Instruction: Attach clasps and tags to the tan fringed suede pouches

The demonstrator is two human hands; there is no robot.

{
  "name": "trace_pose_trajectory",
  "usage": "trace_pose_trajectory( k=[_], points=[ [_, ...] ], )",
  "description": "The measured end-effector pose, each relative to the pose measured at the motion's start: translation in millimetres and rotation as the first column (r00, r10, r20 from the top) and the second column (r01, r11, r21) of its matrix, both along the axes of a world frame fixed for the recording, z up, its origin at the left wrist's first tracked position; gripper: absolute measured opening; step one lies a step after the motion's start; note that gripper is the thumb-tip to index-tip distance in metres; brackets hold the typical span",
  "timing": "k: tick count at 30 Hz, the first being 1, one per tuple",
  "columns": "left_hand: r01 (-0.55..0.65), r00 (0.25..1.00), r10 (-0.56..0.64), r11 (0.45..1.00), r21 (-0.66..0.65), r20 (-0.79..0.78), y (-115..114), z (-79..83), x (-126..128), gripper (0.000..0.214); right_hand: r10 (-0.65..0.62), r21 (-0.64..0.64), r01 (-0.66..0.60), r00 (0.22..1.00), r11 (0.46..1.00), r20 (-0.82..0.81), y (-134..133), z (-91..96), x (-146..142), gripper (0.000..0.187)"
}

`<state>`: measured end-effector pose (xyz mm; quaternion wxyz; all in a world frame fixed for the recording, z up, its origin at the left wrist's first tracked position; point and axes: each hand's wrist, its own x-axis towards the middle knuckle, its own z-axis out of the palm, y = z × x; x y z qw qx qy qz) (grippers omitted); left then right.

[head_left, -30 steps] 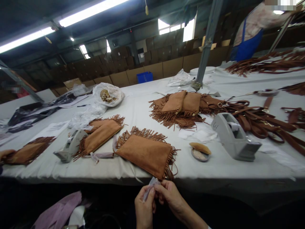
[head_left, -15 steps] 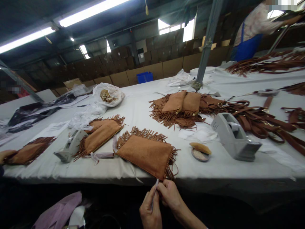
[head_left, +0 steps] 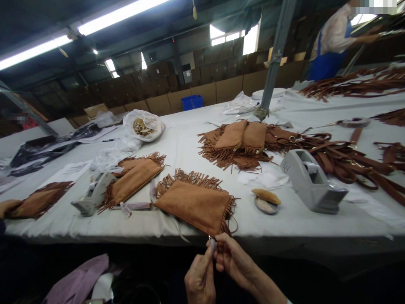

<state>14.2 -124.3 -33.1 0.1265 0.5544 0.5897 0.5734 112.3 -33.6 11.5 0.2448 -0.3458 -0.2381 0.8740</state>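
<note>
A tan suede pouch (head_left: 193,204) with fringe lies at the table's front edge, its near corner pointing at my hands. Just below that corner, my left hand (head_left: 200,276) is closed on a pale, thin wrapped strip (head_left: 213,243) that stands up between thumb and fingers. My right hand (head_left: 234,259) is closed too, thumb and forefinger pinching right at the corner beside the strip's tip. A small shiny metal bit shows there; exactly what the right fingertips grip is hidden. At the pouch's left end lies another pale wrapped piece (head_left: 137,206).
Grey tape dispensers stand left (head_left: 95,194) and right (head_left: 311,181). More fringed pouches (head_left: 137,179) lie around, with a pile (head_left: 242,137) behind and brown straps (head_left: 344,160) at right. A round tin (head_left: 265,206) sits nearby. A co-worker (head_left: 332,42) stands at far right; another person's hand (head_left: 9,206) is at far left.
My right hand has turned and shifted slightly right, its fingers showing more openly below the corner. The strip's tip has moved a little right. The far co-worker has lowered an arm.
</note>
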Motion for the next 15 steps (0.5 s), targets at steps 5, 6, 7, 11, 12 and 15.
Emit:
trace_pose_trajectory(
  k=[5, 6, 7, 11, 12, 15],
  points=[
    [-0.017, 1.0, 0.016, 0.999, -0.036, -0.022, -1.6, 3.4, -1.7, 0.031, 0.064, 0.168, -0.074, 0.996, 0.983, 0.063, 0.0, -0.4, 1.0, 0.037],
    [-0.025, 1.0, 0.025, 0.999, -0.043, -0.003, -3.3, 1.6, -1.4, 0.03, 0.083, 0.19, -0.095, 0.994, 0.977, 0.072, 0.7, -0.9, 1.1, 0.038],
    [-0.031, 0.999, 0.033, 0.999, -0.044, 0.025, -5.7, -1.4, -1.0, 0.03, 0.092, 0.196, -0.105, 0.993, 0.975, 0.076, 1.6, -1.4, 1.3, 0.038],
    [-0.084, 0.989, 0.085, 0.996, -0.013, 0.119, -21.7, -20.9, 0.3, 0.029, 0.087, 0.163, -0.102, 0.991, 0.981, 0.098, 3.0, -3.1, 2.3, 0.035],
    [-0.103, 0.987, 0.105, 0.995, -0.017, 0.123, -26.8, -26.5, 0.2, 0.028, 0.091, 0.154, -0.107, 0.99, 0.982, 0.105, 2.1, -4.4, 2.2, 0.035],
    [-0.153, 0.978, 0.164, 0.984, -0.09, 0.126, -43.7, -42.2, -1.3, 0.027, 0.112, 0.135, -0.129, 0.986, 0.983, 0.12, -1.0, -11.3, 1.5, 0.035]
  ],
)
